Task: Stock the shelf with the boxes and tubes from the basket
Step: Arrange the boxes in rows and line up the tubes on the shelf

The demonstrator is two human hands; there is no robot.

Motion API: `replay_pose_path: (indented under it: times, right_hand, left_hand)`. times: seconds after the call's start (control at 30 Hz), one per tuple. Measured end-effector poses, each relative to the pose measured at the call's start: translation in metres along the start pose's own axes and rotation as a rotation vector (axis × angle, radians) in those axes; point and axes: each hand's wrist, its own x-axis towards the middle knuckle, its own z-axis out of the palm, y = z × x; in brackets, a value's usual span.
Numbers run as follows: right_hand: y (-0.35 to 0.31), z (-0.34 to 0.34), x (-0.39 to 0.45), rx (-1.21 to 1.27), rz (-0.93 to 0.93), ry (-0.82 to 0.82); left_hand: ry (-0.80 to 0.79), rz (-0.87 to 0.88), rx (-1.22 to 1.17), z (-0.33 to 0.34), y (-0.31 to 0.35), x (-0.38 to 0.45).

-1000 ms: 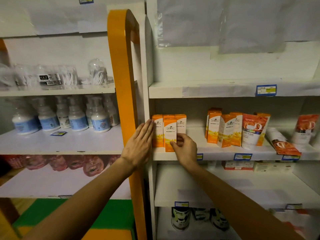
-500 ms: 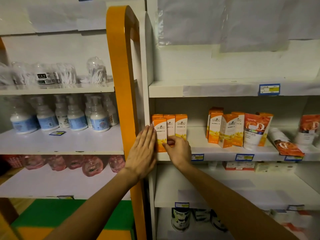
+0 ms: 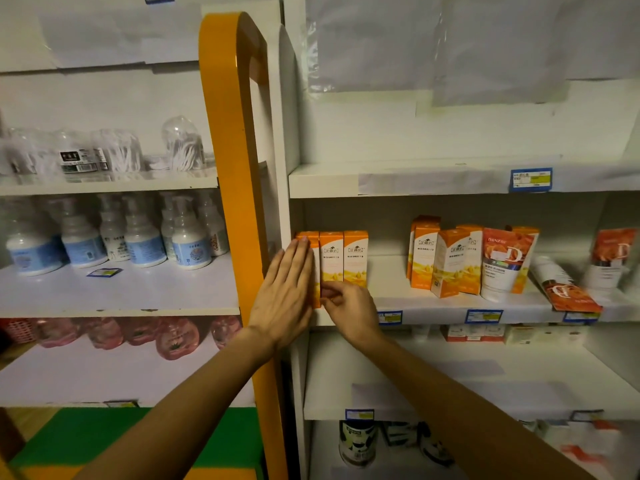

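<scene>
Boxes [image 3: 332, 263], three orange ones, stand upright in a row at the left end of the shelf [image 3: 433, 304], hard against its side wall. The left hand [image 3: 285, 292] lies flat, fingers spread, on the leftmost box, probably as a stop so the row stays square. The right hand [image 3: 349, 308] pinches the foot of the middle box, seemingly to line it up. More boxes and tubes [image 3: 502, 263] stand farther right; no basket shows.

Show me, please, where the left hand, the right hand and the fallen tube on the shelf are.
left hand [image 3: 282, 289], head view, back of the hand.
right hand [image 3: 349, 306], head view, back of the hand.
fallen tube [image 3: 562, 287], head view, middle of its body.
</scene>
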Motion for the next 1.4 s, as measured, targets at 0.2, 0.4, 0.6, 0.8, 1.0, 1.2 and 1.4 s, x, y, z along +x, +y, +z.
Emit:
replay_pose_path:
  times: [0.2, 0.4, 0.6, 0.8, 1.0, 1.2, 1.4]
  right_hand:
    - [0.024, -0.031, -0.005, -0.04, -0.003, 0.174]
    - [0.024, -0.047, 0.011, 0.156, 0.16, 0.341]
    - [0.03, -0.034, 0.028, 0.281, 0.206, 0.065]
    - [0.034, -0.035, 0.034, 0.232, 0.193, 0.114]
    - [0.038, -0.038, 0.035, 0.216, 0.165, 0.085]
    - [0.037, -0.039, 0.032, 0.211, 0.158, 0.088]
    - [0.038, -0.045, 0.023, 0.183, 0.166, 0.087]
  left_hand:
    - [-0.031, -0.01, 0.043, -0.008, 0.003, 0.033]
    - [-0.071, -0.056, 0.052, -0.004, 0.004, 0.04]
    - [-0.063, -0.046, 0.055, 0.0, 0.001, 0.042]
    - [-0.052, -0.011, 0.044, 0.0, -0.004, 0.041]
    - [-0.041, -0.027, 0.07, 0.0, -0.001, 0.04]
    - [-0.038, -0.045, 0.089, 0.002, 0.003, 0.041]
    - [-0.001, -0.062, 0.003, 0.001, 0.006, 0.04]
